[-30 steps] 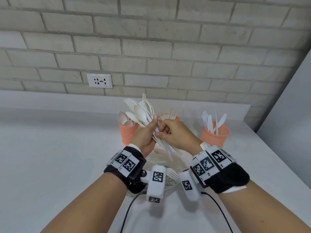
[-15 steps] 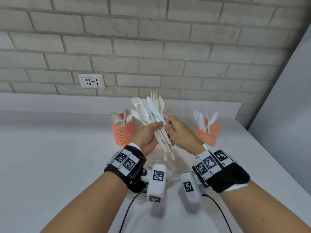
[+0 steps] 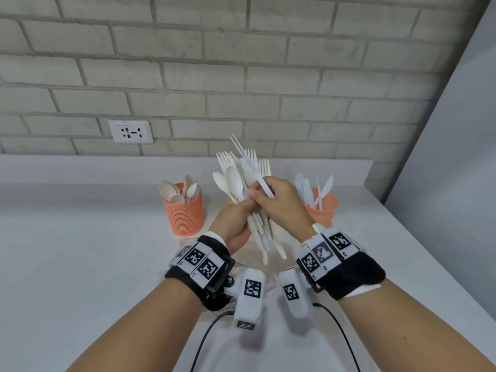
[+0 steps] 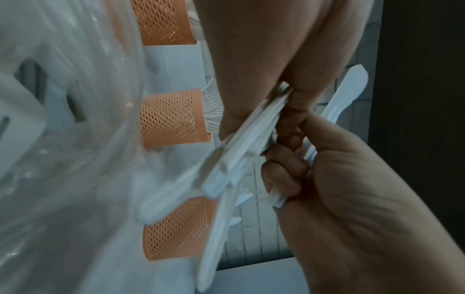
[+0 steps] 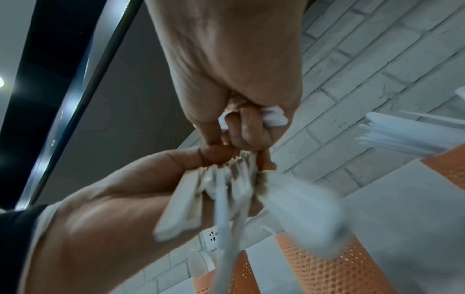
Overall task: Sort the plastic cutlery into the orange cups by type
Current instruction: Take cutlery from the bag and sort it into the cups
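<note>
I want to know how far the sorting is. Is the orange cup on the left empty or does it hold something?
Not empty. The left orange cup stands upright and holds several spoons, their bowls sticking up above its rim.

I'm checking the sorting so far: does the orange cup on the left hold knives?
No, the left orange cup holds spoons; the knives stand in the right orange cup.

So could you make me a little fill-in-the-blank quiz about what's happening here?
1. The left hand grips a mixed ___ of white cutlery.
2. The right hand pinches a single ___.
3. The left orange cup holds only ___.
4. The right orange cup holds ___.

Missing words: bundle; fork; spoons; knives
</note>
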`<control>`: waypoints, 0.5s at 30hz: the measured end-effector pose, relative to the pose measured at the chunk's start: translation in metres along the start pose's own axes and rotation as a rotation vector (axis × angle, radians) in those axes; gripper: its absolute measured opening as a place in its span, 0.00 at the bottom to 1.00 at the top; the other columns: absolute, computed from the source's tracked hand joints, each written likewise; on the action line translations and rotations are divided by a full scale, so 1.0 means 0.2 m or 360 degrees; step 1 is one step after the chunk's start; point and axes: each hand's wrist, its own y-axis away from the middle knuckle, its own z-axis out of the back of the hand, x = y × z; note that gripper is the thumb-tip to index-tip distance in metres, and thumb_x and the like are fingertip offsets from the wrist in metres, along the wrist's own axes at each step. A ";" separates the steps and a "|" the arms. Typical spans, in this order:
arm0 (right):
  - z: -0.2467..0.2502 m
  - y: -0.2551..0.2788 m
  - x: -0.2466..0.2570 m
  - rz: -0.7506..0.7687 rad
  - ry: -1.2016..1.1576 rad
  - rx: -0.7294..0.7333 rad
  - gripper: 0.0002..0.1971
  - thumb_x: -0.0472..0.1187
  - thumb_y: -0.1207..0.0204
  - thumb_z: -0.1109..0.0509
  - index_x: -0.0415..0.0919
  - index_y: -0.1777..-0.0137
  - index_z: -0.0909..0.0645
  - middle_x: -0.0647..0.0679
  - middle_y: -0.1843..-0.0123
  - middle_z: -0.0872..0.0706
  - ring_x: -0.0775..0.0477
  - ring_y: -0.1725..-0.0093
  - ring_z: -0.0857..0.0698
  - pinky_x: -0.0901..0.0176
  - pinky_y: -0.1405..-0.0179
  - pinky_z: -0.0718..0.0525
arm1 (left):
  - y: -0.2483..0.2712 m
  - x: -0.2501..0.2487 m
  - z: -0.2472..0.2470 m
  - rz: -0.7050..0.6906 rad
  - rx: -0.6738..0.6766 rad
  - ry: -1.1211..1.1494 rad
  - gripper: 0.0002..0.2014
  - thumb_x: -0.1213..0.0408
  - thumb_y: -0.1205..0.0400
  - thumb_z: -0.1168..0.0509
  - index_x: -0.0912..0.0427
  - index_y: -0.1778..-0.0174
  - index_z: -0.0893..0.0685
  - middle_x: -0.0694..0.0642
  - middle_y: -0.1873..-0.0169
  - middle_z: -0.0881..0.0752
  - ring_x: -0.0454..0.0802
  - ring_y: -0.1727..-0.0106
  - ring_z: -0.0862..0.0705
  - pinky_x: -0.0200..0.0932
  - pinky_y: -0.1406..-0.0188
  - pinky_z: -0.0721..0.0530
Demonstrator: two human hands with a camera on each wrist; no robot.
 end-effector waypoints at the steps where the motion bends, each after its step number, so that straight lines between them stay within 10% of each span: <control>1: 0.00 -0.01 0.00 -0.0022 -0.0028 0.0007 0.04 0.37 0.26 0.28 0.36 0.56 0.16 0.50 0.67 0.16 0.51 0.64 0.17 0.58 0.60 0.16 | 0.01 0.00 0.00 0.0004 0.0030 -0.0009 0.22 0.85 0.21 0.51 0.65 0.37 0.22 0.62 0.56 0.14 0.52 0.59 0.12 0.48 0.58 0.12; 5: 0.01 -0.01 -0.01 -0.0001 -0.0036 0.0005 0.07 0.36 0.31 0.24 0.33 0.59 0.17 0.49 0.68 0.18 0.49 0.66 0.17 0.54 0.62 0.15 | 0.02 0.00 0.01 0.0008 0.0109 0.0003 0.26 0.87 0.23 0.52 0.65 0.32 0.25 0.63 0.52 0.15 0.56 0.53 0.16 0.58 0.43 0.21; 11: 0.01 -0.03 -0.02 -0.0004 0.0155 0.0018 0.04 0.34 0.28 0.30 0.40 0.61 0.22 0.54 0.71 0.23 0.58 0.72 0.24 0.76 0.78 0.26 | 0.00 0.01 0.01 0.0058 0.0093 0.0035 0.23 0.86 0.22 0.52 0.70 0.33 0.26 0.63 0.59 0.14 0.52 0.63 0.12 0.45 0.62 0.11; 15: 0.03 -0.04 -0.04 -0.0062 0.0154 0.0021 0.06 0.32 0.26 0.35 0.39 0.63 0.23 0.50 0.70 0.21 0.51 0.71 0.21 0.66 0.73 0.18 | -0.02 0.04 0.02 0.0148 0.0062 0.0076 0.18 0.80 0.21 0.48 0.68 0.37 0.24 0.62 0.62 0.16 0.54 0.60 0.16 0.49 0.53 0.15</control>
